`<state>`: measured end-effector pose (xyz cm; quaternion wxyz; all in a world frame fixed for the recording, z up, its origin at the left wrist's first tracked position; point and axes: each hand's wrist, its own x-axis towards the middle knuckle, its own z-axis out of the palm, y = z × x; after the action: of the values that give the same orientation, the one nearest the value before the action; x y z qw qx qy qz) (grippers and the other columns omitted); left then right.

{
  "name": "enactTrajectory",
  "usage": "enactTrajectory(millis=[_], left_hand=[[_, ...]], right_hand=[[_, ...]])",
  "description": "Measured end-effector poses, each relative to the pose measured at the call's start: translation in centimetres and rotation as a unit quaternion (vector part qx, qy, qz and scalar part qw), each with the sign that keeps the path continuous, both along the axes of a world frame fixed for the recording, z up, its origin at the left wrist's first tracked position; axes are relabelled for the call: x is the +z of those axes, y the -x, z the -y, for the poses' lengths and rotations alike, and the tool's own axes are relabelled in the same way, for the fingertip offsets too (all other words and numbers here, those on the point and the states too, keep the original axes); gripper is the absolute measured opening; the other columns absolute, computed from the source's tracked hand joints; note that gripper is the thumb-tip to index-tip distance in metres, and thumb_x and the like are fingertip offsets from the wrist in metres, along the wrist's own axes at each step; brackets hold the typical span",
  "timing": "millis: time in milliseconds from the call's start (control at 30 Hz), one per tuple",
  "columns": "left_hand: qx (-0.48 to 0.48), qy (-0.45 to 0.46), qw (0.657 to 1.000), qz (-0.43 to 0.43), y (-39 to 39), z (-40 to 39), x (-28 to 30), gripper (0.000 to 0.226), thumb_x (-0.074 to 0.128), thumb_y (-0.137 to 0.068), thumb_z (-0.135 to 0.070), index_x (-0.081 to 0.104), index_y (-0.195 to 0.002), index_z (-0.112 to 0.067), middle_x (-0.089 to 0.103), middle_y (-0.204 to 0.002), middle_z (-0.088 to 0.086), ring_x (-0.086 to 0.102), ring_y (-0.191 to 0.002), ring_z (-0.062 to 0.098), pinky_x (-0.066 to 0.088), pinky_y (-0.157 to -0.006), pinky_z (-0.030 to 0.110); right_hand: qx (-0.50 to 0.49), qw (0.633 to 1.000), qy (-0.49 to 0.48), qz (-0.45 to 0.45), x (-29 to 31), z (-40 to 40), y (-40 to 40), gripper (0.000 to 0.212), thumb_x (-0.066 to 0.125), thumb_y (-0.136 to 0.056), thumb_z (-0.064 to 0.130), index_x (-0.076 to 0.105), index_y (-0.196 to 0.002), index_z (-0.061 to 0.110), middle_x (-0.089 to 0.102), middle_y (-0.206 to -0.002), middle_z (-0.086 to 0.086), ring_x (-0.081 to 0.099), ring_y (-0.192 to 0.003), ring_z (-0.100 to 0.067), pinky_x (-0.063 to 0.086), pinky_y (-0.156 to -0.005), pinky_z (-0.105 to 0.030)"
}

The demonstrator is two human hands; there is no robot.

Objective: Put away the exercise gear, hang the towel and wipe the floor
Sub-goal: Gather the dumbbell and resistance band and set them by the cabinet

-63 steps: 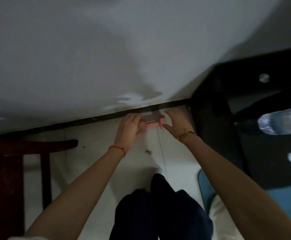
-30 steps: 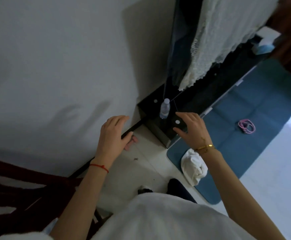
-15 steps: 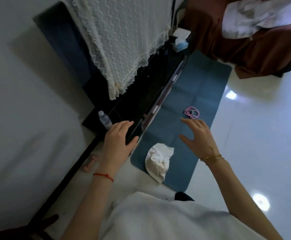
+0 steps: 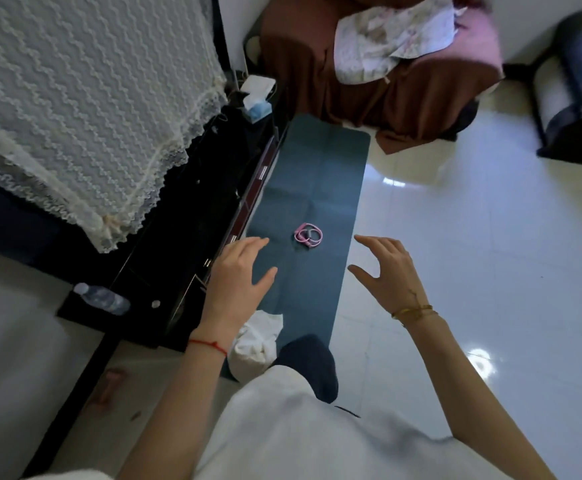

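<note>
A dark blue exercise mat [image 4: 312, 188] lies flat on the white tiled floor beside a black cabinet. A coiled pink band [image 4: 308, 235] rests on the mat's middle. A crumpled white towel [image 4: 256, 341] sits on the mat's near end, partly behind my left wrist. A small pink dumbbell [image 4: 109, 386] lies on the floor by the wall at lower left. My left hand [image 4: 239, 275] hovers over the mat's left edge, fingers relaxed and empty. My right hand [image 4: 388, 268] hovers over the floor just right of the mat, fingers spread and empty.
A long black cabinet [image 4: 192, 216] runs along the mat's left side, with a water bottle [image 4: 102, 299] on its near end and a tissue box [image 4: 256, 109] at the far end. A lace cloth [image 4: 85, 109] hangs above. A brown covered seat [image 4: 379, 74] stands beyond the mat.
I let go of the pink dumbbell by the wall and turned right. Both empty hands now hover over the mat area, and the view shows the mat, band and towel.
</note>
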<state>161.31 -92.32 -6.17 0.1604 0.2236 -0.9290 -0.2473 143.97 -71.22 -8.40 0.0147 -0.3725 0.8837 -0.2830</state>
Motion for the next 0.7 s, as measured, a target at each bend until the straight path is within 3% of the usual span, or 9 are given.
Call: enactTrajectory(millis=[200,333,533,700], left_hand=[[-0.032,0.001,0.999,0.019,7.5,-1.4,-1.0,0.049,0.069,-0.088,-0.028,0.056,-0.134,-0.014,0.058,-0.132,-0.001,0.047,-0.127,0.015,0.04,-0.109,0.034],[-0.038,-0.005,0.999,0.018,13.3,-1.9,-1.7,0.049,0.07,-0.086,-0.026,0.057,-0.132,-0.015,0.059,-0.131,0.0,0.049,-0.126,0.018,0.043,-0.107,0.039],[-0.009,-0.022,1.0,0.013,22.3,-1.7,-2.0,0.05,0.073,-0.085,-0.023,0.057,-0.133,-0.015,0.059,-0.131,0.0,0.049,-0.126,0.017,0.042,-0.107,0.034],[0.029,-0.037,0.999,0.011,28.2,-0.3,-1.6,0.051,0.071,-0.087,-0.025,0.056,-0.135,-0.015,0.057,-0.134,0.0,0.047,-0.128,0.016,0.042,-0.108,0.037]], right_hand=[[-0.027,1.0,0.001,0.007,-0.6,-1.6,6.3,0.05,0.072,-0.081,0.028,0.057,-0.127,0.015,0.062,-0.122,-0.003,0.052,-0.116,-0.026,0.044,-0.099,-0.04],[-0.023,1.0,-0.005,0.001,-1.1,-1.6,11.9,0.05,0.072,-0.081,0.029,0.058,-0.126,0.014,0.063,-0.121,-0.003,0.053,-0.116,-0.026,0.044,-0.098,-0.04],[-0.001,1.0,-0.018,0.015,-0.4,0.1,21.4,0.048,0.071,-0.083,0.028,0.057,-0.127,0.015,0.062,-0.122,-0.003,0.051,-0.118,-0.025,0.042,-0.101,-0.04],[0.031,0.999,-0.034,0.019,0.4,2.9,28.3,0.048,0.07,-0.084,0.029,0.056,-0.128,0.016,0.061,-0.125,-0.003,0.051,-0.119,-0.025,0.042,-0.103,-0.04]])
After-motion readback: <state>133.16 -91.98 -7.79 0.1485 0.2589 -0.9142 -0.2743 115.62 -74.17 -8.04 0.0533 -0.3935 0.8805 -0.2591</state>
